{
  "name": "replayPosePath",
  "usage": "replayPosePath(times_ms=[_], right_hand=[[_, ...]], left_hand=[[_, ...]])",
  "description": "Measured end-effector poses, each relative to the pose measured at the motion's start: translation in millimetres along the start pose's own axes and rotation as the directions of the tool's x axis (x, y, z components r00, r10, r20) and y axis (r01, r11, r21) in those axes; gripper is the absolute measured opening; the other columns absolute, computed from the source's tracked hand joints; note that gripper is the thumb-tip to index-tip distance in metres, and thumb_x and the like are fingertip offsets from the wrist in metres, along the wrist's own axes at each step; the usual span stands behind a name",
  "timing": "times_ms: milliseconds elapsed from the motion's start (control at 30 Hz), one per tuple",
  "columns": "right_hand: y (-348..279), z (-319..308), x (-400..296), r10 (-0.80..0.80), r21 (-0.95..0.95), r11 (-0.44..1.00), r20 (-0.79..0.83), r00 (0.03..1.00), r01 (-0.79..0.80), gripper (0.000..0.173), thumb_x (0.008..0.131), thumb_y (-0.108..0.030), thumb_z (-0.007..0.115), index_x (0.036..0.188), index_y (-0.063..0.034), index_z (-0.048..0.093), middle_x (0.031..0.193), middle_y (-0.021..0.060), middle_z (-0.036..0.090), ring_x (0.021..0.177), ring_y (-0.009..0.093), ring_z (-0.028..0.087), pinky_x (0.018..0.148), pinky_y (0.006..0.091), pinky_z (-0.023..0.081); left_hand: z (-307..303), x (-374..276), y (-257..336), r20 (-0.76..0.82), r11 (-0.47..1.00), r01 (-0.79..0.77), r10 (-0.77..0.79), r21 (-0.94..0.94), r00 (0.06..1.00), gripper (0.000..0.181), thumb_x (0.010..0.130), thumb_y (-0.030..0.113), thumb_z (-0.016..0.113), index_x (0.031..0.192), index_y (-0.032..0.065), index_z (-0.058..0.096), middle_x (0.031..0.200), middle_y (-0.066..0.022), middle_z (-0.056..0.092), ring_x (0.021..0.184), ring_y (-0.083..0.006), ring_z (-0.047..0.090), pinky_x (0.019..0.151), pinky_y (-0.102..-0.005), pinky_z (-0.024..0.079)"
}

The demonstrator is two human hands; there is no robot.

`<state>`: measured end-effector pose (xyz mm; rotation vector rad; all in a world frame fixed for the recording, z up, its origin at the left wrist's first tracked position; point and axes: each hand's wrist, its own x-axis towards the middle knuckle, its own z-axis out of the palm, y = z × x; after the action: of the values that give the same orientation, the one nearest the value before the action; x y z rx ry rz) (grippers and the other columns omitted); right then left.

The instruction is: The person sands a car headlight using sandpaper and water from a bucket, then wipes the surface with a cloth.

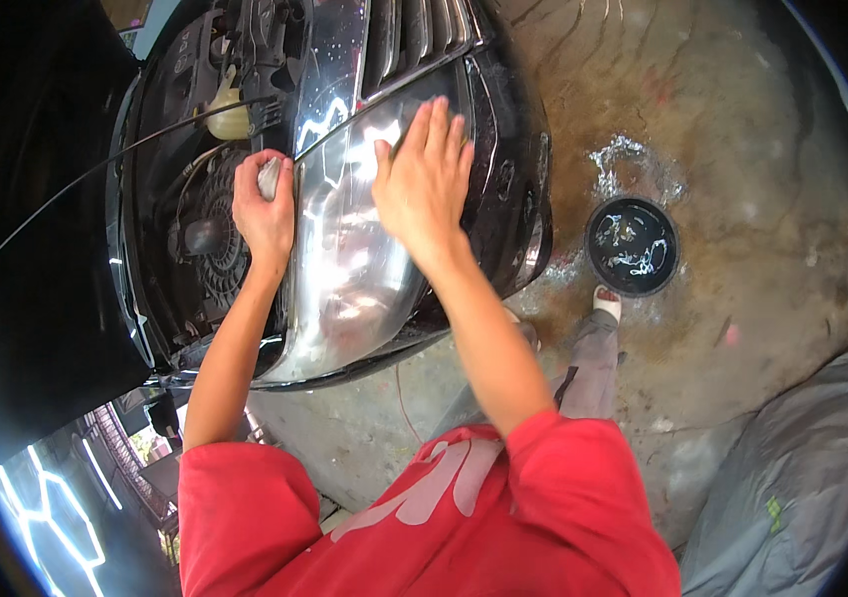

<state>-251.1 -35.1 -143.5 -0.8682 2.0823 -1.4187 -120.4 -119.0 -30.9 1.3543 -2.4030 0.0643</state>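
A car headlight (345, 276) with a wet, shiny clear lens spans the front corner of a black car. My right hand (424, 172) lies flat on the upper part of the lens, fingers extended and thumb apart. Whether anything sits under its palm is hidden. At the headlight's inner edge, beside the engine bay, my left hand (263, 198) grips a small greyish-white piece (268, 179), which may be a folded cloth or pad; the fingers cover part of it.
The raised hood (36, 186) stands at left, with a thin prop rod (133, 149) crossing the engine bay. Above the headlight is the grille (416, 37). A black bucket (633, 246) of liquid rests on the wet concrete floor (752, 246) near my foot. Grey sheeting (797, 463) covers something at lower right.
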Motion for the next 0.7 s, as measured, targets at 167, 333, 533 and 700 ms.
replayPosePath(times_ms=[167, 333, 533, 700], right_hand=[[7, 2, 67, 0.134, 0.09, 0.987, -0.024, 0.991, -0.131, 0.076, 0.104, -0.044, 0.045, 0.147, 0.0176, 0.035, 0.156, 0.0343, 0.033, 0.146, 0.048, 0.031, 0.12, 0.0574, 0.022], [-7, -1, 6, 0.025, -0.024, 0.999, -0.033, 0.999, -0.026, 0.073, 0.106, -0.046, 0.037, 0.145, 0.0162, 0.038, 0.155, 0.0331, 0.037, 0.147, 0.044, 0.033, 0.121, 0.0561, 0.023], [11, 7, 67, 0.137, 0.045, 0.99, -0.045, 0.99, -0.135, 0.076, 0.104, -0.046, 0.045, 0.143, 0.0191, 0.038, 0.152, 0.0344, 0.039, 0.142, 0.045, 0.039, 0.117, 0.0557, 0.029], [9, 8, 40, 0.026, -0.088, 0.996, -0.115, 0.993, -0.036, 0.074, 0.105, -0.048, 0.039, 0.143, 0.0159, 0.041, 0.15, 0.0329, 0.043, 0.14, 0.044, 0.043, 0.116, 0.0551, 0.031]], left_hand=[[1, 7, 14, -0.022, 0.999, -0.047, 0.047, -0.014, 0.999, 0.018, 0.093, 0.024, 0.07, 0.102, 0.0087, 0.068, 0.101, -0.0095, 0.066, 0.094, -0.0298, 0.066, 0.085, -0.0379, 0.049], [0, 2, 1, -0.012, 1.0, 0.002, -0.002, 0.002, 1.0, 0.018, 0.094, 0.02, 0.069, 0.105, 0.0055, 0.068, 0.102, -0.0093, 0.069, 0.096, -0.0213, 0.066, 0.089, -0.0324, 0.048], [3, 6, 7, -0.002, 1.0, 0.003, -0.003, 0.024, 1.0, 0.019, 0.094, 0.021, 0.069, 0.105, 0.0054, 0.068, 0.102, -0.0091, 0.069, 0.096, -0.0216, 0.066, 0.089, -0.0325, 0.048], [2, 1, 2, -0.004, 1.0, 0.002, -0.002, -0.004, 1.0, 0.02, 0.093, 0.024, 0.07, 0.105, 0.0077, 0.068, 0.101, -0.0102, 0.067, 0.095, -0.0273, 0.066, 0.086, -0.0369, 0.049]])
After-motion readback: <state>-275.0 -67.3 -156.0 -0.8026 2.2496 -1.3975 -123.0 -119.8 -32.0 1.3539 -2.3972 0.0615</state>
